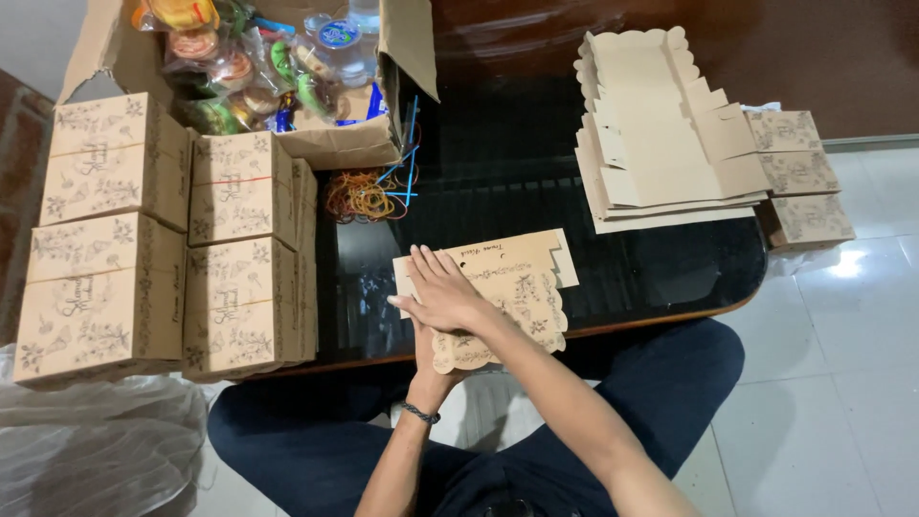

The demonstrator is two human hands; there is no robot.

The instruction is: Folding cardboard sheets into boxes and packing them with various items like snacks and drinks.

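Dark glass table (498, 182): flat, printed kraft box blank (522, 287) with scalloped edge is pressed down by right hand (442, 292), fingers spread; left hand (431, 359) mostly hidden beneath, grip unclear.

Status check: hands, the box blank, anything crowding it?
Right hand flat on box blank, left hand under it. Blank half-folded on table edge. Rubber bands clear.

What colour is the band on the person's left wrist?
The wristband is dark, black or nearly black, seen in the head view.
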